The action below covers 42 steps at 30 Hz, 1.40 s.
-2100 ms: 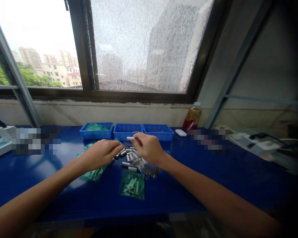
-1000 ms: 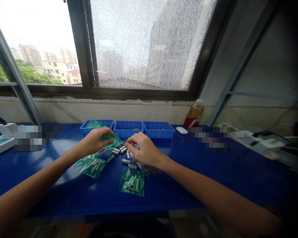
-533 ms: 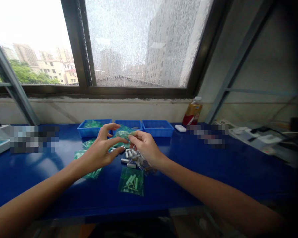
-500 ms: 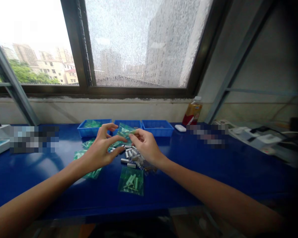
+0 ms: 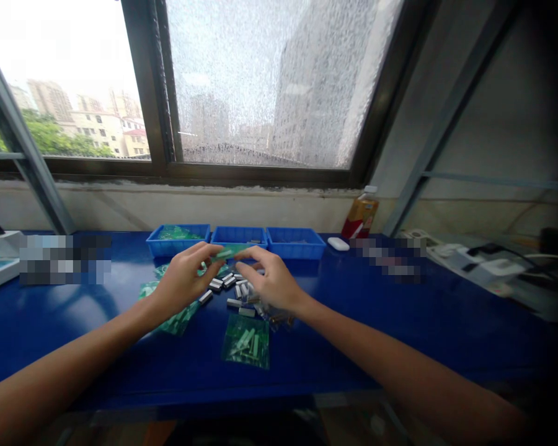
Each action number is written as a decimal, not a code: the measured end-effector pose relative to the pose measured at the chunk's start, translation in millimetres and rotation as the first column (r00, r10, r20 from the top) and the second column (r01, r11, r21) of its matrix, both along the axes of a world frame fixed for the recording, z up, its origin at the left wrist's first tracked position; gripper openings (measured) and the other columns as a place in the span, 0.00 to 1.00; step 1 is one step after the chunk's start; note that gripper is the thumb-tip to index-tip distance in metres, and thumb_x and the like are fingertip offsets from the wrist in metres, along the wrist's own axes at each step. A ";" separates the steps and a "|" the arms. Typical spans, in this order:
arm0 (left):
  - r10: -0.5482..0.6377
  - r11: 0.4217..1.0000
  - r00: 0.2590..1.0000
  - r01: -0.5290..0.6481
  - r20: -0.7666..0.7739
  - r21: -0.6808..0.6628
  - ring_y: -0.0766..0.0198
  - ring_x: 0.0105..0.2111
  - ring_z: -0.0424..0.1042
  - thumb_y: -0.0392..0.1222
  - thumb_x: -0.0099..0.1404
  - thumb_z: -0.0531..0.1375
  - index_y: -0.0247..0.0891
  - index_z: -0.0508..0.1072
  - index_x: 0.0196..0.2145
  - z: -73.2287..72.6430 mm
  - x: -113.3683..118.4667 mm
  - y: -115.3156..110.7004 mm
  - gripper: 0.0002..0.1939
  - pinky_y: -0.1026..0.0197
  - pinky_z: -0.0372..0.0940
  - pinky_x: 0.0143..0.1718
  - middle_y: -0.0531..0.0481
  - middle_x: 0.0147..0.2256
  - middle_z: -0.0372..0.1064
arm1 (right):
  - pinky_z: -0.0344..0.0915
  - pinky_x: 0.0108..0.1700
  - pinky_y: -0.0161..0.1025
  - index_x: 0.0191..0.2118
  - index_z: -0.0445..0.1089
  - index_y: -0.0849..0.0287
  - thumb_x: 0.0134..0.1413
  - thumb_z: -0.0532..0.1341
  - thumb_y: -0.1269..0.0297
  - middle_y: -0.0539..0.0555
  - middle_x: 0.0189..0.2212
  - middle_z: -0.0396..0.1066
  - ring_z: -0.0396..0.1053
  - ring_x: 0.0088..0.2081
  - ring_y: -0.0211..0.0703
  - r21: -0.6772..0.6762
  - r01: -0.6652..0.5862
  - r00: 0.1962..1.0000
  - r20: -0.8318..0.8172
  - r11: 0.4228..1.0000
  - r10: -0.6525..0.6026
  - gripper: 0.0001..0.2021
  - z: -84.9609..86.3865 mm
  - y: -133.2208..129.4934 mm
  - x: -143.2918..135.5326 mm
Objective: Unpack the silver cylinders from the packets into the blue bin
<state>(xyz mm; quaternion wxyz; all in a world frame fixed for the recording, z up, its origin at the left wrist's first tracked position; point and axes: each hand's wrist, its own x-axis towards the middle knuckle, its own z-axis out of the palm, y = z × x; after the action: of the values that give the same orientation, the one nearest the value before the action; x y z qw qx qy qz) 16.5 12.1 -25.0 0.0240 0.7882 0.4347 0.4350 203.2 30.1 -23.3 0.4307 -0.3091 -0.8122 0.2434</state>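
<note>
Between my two hands is a small green plastic bag (image 5: 235, 249), raised over the blue table. My left hand (image 5: 188, 275) grips its left side between thumb and fingers. On its right side, the fingers of my right hand (image 5: 272, 280) are closed on the bag's edge. Below lie several white and dark metal-looking pieces (image 5: 216, 284) and a heap of clear packets (image 5: 272, 314). Nearer the front edge a filled green bag (image 5: 246, 341) lies flat. More green bags (image 5: 177, 321) are spread beneath and beside my left wrist.
Three blue bins stand in a row at the back: left (image 5: 155, 246), middle (image 5: 227, 234), right (image 5: 297, 248). A white case (image 5: 338, 244) and a bottle (image 5: 360, 214) are right of them. Power strips and cables lie far right.
My left hand has closed on the green bag, which was held by my right hand alone. The bag is now lower and stretched between both hands. The view has shifted slightly.
</note>
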 end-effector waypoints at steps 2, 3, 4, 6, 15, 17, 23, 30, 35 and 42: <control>0.009 0.984 0.985 0.022 -0.174 0.179 0.63 0.33 0.67 0.40 0.64 0.53 0.38 0.70 0.41 -2.0 -3.9 2.4 0.10 0.60 0.62 0.36 0.47 0.33 0.69 | 0.63 0.34 0.36 0.32 0.69 0.62 0.57 0.52 0.56 0.55 0.30 0.71 0.67 0.33 0.39 -0.218 -0.085 0.995 -0.072 0.972 0.070 0.16 2.8 -0.8 -1.8; 0.004 0.973 0.974 0.049 -0.228 0.226 0.63 0.35 0.67 0.38 0.64 0.53 0.39 0.70 0.43 -2.7 -5.6 3.5 0.11 0.59 0.62 0.38 0.47 0.35 0.70 | 0.62 0.32 0.36 0.29 0.69 0.63 0.58 0.49 0.53 0.54 0.25 0.70 0.66 0.29 0.37 -0.298 -0.118 0.990 -0.113 0.947 0.088 0.20 3.5 -1.0 -2.8; 0.000 0.964 0.964 0.071 -0.268 0.256 0.62 0.36 0.67 0.37 0.65 0.52 0.39 0.70 0.44 -3.1 -7.0 4.3 0.12 0.58 0.62 0.39 0.46 0.36 0.70 | 0.61 0.30 0.35 0.26 0.67 0.63 0.58 0.48 0.51 0.53 0.22 0.68 0.65 0.26 0.36 -0.360 -0.136 0.985 -0.151 0.923 0.086 0.22 3.5 -0.9 -3.9; -0.010 0.955 0.948 0.103 -0.318 0.277 0.61 0.38 0.66 0.35 0.64 0.52 0.39 0.70 0.46 -3.0 -8.3 5.1 0.13 0.57 0.62 0.41 0.45 0.39 0.70 | 0.58 0.26 0.33 0.22 0.64 0.62 0.57 0.49 0.52 0.51 0.18 0.66 0.62 0.21 0.34 -0.428 -0.127 0.978 -0.203 0.895 0.042 0.21 1.9 0.2 -5.5; -0.096 0.923 0.981 0.151 0.170 -0.353 0.59 0.37 0.68 0.52 0.67 0.44 0.34 0.72 0.37 6.0 1.9 -1.4 0.23 0.54 0.63 0.40 0.44 0.35 0.71 | 0.58 0.29 0.35 0.39 0.72 0.59 0.55 0.52 0.64 0.50 0.21 0.67 0.63 0.23 0.36 0.263 0.188 0.974 0.073 0.946 -0.214 0.12 -8.2 11.5 8.5; -0.060 0.834 0.918 0.262 0.392 -0.485 0.60 0.33 0.69 0.54 0.67 0.41 0.32 0.71 0.33 6.2 3.3 -1.0 0.26 0.57 0.64 0.35 0.44 0.32 0.70 | 0.61 0.33 0.36 0.44 0.70 0.58 0.56 0.51 0.66 0.52 0.26 0.71 0.66 0.28 0.38 0.345 0.131 0.976 0.117 0.929 -0.181 0.14 -10.2 11.7 9.4; -0.038 0.838 0.888 0.278 0.459 -0.468 0.67 0.26 0.66 0.50 0.60 0.56 0.35 0.65 0.32 0.1 4.2 2.6 0.14 0.64 0.62 0.28 0.52 0.26 0.65 | 0.64 0.38 0.38 0.46 0.69 0.59 0.55 0.49 0.72 0.55 0.35 0.69 0.66 0.36 0.38 0.395 -0.031 0.996 0.093 0.918 -0.007 0.17 -10.9 7.2 3.1; 0.013 0.980 0.986 0.020 -0.166 0.196 0.63 0.34 0.65 0.39 0.63 0.54 0.39 0.69 0.39 -7.3 -4.2 4.8 0.07 0.60 0.61 0.37 0.48 0.33 0.67 | 0.63 0.34 0.37 0.30 0.67 0.61 0.59 0.46 0.51 0.55 0.32 0.65 0.64 0.36 0.40 -0.114 0.023 0.987 -0.158 0.993 -0.041 0.21 -1.2 1.2 -3.4; -0.057 0.964 0.947 0.134 -0.316 0.228 0.60 0.39 0.63 0.34 0.61 0.54 0.40 0.70 0.42 -4.6 -2.6 1.5 0.12 0.55 0.61 0.42 0.46 0.38 0.65 | 0.58 0.27 0.35 0.27 0.65 0.61 0.57 0.50 0.53 0.49 0.21 0.62 0.60 0.23 0.35 -0.336 -0.057 0.993 -0.121 0.940 0.017 0.17 -4.7 2.2 -7.0; -0.127 0.830 0.936 0.281 0.328 -0.481 0.59 0.37 0.68 0.54 0.66 0.45 0.35 0.70 0.35 5.4 1.2 -0.5 0.22 0.56 0.65 0.37 0.43 0.35 0.69 | 0.62 0.38 0.37 0.44 0.69 0.58 0.56 0.53 0.68 0.53 0.32 0.66 0.64 0.34 0.39 0.387 0.078 0.983 0.124 0.919 -0.136 0.12 -8.9 12.3 7.0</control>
<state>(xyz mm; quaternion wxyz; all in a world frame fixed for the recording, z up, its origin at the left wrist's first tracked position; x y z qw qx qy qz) 17.7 11.5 -19.6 0.3447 0.7241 0.4406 0.4034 210.2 42.4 -32.2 0.4333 -0.2810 -0.8556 0.0338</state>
